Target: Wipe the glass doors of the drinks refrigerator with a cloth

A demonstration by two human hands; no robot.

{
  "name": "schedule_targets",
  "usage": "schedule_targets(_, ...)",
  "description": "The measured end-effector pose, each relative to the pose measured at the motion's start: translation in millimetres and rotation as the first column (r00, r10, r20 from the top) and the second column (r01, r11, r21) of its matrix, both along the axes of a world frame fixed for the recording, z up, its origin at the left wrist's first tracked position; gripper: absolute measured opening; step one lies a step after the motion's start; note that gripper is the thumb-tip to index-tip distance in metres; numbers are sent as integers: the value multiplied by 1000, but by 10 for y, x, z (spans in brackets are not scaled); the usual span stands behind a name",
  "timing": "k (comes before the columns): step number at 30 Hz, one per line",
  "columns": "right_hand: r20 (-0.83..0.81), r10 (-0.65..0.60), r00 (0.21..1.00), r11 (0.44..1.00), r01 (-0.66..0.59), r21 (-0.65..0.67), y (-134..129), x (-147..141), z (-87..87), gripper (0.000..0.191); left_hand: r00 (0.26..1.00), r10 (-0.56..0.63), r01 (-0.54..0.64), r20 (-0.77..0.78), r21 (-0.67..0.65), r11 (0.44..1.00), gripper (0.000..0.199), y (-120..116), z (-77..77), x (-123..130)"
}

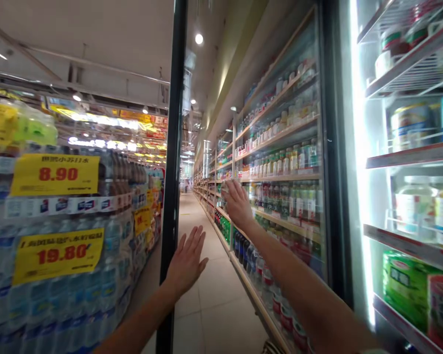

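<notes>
A glass cooler door (pixel 173 147) with a black frame stands open in front of me. My left hand (pixel 186 263) is at the door's black edge, its fingers spread and holding nothing. Higher and to the right, my right hand (pixel 238 200) is raised before the glass pane with fingers extended. It looks like it holds a pale, blurred cloth or tissue, though its outline is too unclear to be sure. Whether either palm presses on the glass cannot be made out.
Lit cooler shelves (pixel 409 155) with cans, bottles and a green pack (pixel 404 285) are at the right. Stacked water bottles (pixel 66 295) with yellow price signs (pixel 57 174) fill the left. Shelves of drinks and a tiled floor (pixel 206 265) show through the glass.
</notes>
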State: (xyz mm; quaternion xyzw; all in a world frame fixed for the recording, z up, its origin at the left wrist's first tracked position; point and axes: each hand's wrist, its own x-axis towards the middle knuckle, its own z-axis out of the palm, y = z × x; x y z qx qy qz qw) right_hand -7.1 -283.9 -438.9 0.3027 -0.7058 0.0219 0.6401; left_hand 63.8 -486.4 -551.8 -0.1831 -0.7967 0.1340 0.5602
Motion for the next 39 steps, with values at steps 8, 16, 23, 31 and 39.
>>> schedule_targets(8,-7,6,1000,947,-3,320,264,28,-710,41,998,6,-8,55,33,999,57,-37,-104,25)
schedule_targets(16,-6,-52,999,991,52,124,384,64,-643,42,991,28,-37,130,69,997,57,11,-109,93)
schedule_targets(23,13,-7,1000,967,3,254,334,75,-641,43,991,36,-45,128,69,997,57,7,-127,110)
schedule_targets(31,31,18,999,934,-28,356,131,126,-934,42,988,45,-49,151,23,999,55,-142,-325,180)
schedule_targets(39,76,-2,997,995,-6,102,-255,105,-526,45,981,38,-41,192,9,999,53,-184,-451,247)
